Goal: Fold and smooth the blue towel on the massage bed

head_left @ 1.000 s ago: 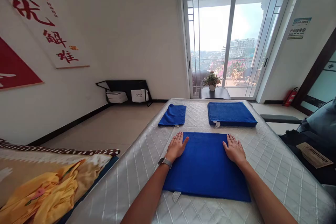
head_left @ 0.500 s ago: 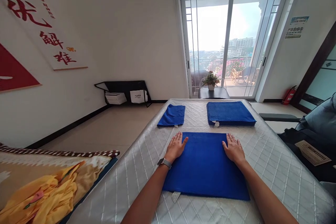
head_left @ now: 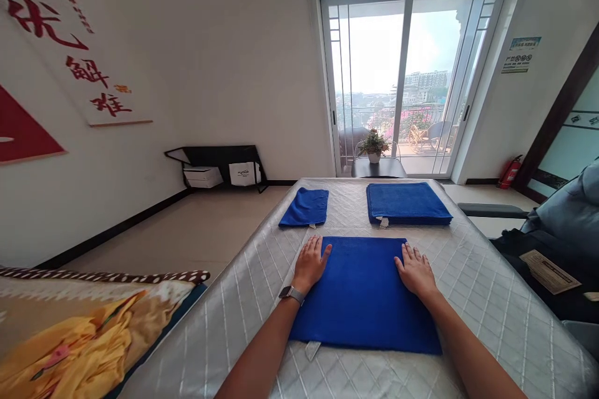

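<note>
A blue towel (head_left: 362,299) lies flat in front of me, a white tag poking out at its near left edge. My left hand (head_left: 311,263), with a watch on the wrist, rests on its far left edge, fingers stretched out. On the far right edge lies my right hand (head_left: 416,269), also flat with the fingers extended. Neither hand grips the cloth. Beyond them, a neat stack of folded blue towels (head_left: 407,202) sits at the right, and a smaller, slightly rumpled blue cloth (head_left: 305,207) at the left.
Everything blue lies on a silver quilted surface (head_left: 486,299). Yellow fabric (head_left: 88,349) is heaped on a patterned blanket at the left. A dark chair with a potted plant (head_left: 374,144) stands past the far edge. Black items and a brown card (head_left: 550,271) are at the right.
The view has shifted slightly. Both hands stay at the towel's far corners, almost unmoved, and the towel lies as before.
</note>
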Tool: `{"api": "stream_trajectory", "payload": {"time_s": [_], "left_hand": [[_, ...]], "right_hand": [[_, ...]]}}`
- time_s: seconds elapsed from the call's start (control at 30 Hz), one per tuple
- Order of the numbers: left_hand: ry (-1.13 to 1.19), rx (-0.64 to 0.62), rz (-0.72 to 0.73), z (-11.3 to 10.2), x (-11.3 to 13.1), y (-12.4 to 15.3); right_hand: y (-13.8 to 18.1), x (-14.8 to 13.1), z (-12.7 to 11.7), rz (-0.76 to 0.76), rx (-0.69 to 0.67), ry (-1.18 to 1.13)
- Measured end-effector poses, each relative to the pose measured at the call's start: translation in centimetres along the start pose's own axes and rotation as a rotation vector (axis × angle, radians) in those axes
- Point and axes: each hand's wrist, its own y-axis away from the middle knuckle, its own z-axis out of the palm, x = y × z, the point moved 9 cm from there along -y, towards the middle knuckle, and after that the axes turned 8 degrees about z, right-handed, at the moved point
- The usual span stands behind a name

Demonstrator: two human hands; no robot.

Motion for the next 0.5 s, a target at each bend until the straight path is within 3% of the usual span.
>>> {"api": "stream_trajectory", "payload": {"time_s": [0.2, 0.4, 0.5], "left_hand": [[-0.053, 0.023, 0.019, -1.1, 0.9, 0.2], [-0.136, -0.053, 0.041, -0.8, 1.4, -0.2], [-0.154, -0.066, 0.103, -1.2, 3.0, -0.9]], "right_hand": [[0.0, 0.0, 0.0, 0.009, -0.002, -0.010], [0.0, 0.0, 0.1, 0.012, 0.002, -0.015], [0.0, 0.1, 0.2, 0.021, -0.006, -0.031]]}}
